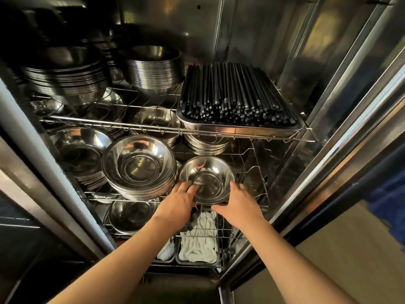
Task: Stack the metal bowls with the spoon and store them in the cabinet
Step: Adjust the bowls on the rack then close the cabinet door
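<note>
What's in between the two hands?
In the head view, a small metal bowl sits between the left hand and the right hand; both hands grip its near rim.

Both arms outstretched, grips (178,199) (237,201) curled.

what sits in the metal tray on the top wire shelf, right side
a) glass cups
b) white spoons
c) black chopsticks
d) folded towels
c: the metal tray on the top wire shelf is packed with black chopsticks lying side by side, their ends facing the camera.
</note>
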`<state>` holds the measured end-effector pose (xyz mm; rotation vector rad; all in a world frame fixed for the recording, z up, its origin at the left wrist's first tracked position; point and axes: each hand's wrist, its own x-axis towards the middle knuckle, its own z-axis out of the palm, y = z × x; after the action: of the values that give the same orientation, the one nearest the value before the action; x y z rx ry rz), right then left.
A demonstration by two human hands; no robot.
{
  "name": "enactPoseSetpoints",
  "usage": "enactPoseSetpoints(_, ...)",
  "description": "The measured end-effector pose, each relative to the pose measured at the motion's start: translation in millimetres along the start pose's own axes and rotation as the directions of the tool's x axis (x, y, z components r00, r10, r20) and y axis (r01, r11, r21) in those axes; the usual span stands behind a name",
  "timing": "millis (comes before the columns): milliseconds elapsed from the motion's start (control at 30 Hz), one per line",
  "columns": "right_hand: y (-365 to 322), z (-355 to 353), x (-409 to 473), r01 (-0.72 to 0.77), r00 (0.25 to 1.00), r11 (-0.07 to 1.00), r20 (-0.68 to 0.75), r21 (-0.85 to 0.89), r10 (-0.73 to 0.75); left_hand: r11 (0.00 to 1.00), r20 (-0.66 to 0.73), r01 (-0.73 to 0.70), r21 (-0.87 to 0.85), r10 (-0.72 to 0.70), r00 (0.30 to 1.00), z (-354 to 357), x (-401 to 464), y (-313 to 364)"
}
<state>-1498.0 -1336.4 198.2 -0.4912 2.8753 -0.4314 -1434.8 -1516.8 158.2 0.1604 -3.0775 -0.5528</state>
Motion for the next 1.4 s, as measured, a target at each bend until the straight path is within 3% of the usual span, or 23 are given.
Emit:
enactPoseSetpoints(100, 6, -5, 8, 0.011, 1.000, 0.997, 0.027, 0.071, -0.013, 0.998, -0.061, 0.014, -0.068, -0.018, 0.998, -2, -4, 5)
enactPoseSetpoints(233, 9, -13, 20, 0.024, 0.995, 0.983, 0.088, 0.181, -0.041, 0.956, -0.133, 0.130, -0.263, -0.169, 0.977, -4, -9, 13)
enactPoseSetpoints(367, 6, -11, 18, 0.062, 0.997, 0.973, 0.041, 0.220, -0.073, 0.908, -0.141, 0.170, -0.384, -0.239, 0.961, -4, -5, 14)
enactPoseSetpoints(600, 5, 8, 21, -0.005, 1.000, 0.968, 0.029, 0.250, -0.002, 0.909, -0.113, 0.175, -0.378, -0.233, 0.966, -6, 2, 10)
enactPoseSetpoints(1067, 3, 5, 18, 0.010, 0.999, 0.973, 0.044, 0.231, -0.021, 0.915, -0.129, 0.151, -0.374, -0.212, 0.969, -4, -3, 6)
enactPoseSetpoints(1233, 3, -7, 7, 0.026, 0.995, 0.991, 0.097, 0.128, -0.038, 0.913, -0.116, 0.129, -0.386, -0.186, 0.976, -17, -11, -3)
enactPoseSetpoints(1400, 6, -34, -15, 0.057, 0.995, 0.998, 0.082, -0.011, -0.056, 0.954, -0.059, 0.065, -0.294, -0.086, 0.995, -41, -15, -5)
